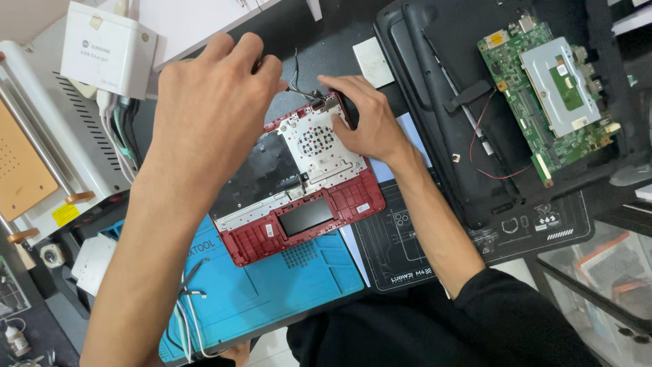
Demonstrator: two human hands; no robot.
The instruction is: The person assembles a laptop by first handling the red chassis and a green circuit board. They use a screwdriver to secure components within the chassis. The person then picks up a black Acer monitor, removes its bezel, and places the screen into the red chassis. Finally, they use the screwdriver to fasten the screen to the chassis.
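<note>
— Cluttered repair surface point(339, 41), dark, with a blue mat point(299, 272) and a black mat point(401, 238) laid side by side; where does the red laptop shell point(353, 197) sit?

— Across both mats, inner side up, its long axis running diagonally from lower left toward upper right. The touchpad cut-out faces the person; the hinge edge and loose wires point(299, 81) point away.

— And the hands?

— The right hand point(363, 122) lies on the silver metal plate point(319, 146), fingertips pressing at the far corner near the wires, thumb curled; it grips nothing that I can make out. The left hand point(210, 102) hovers above the shell's far left part, fingers bent down; whether it pinches anything, I cannot tell.

— How to do this well?

— I'd judge: steady the shell flat with one hand, work small at the corner, and pull wires by the connector, never the strands.

— Anything alongside?

— A black laptop base point(441, 102) carrying a green circuit board point(536, 129) to the right, a white charger box point(109, 51) at left
</note>
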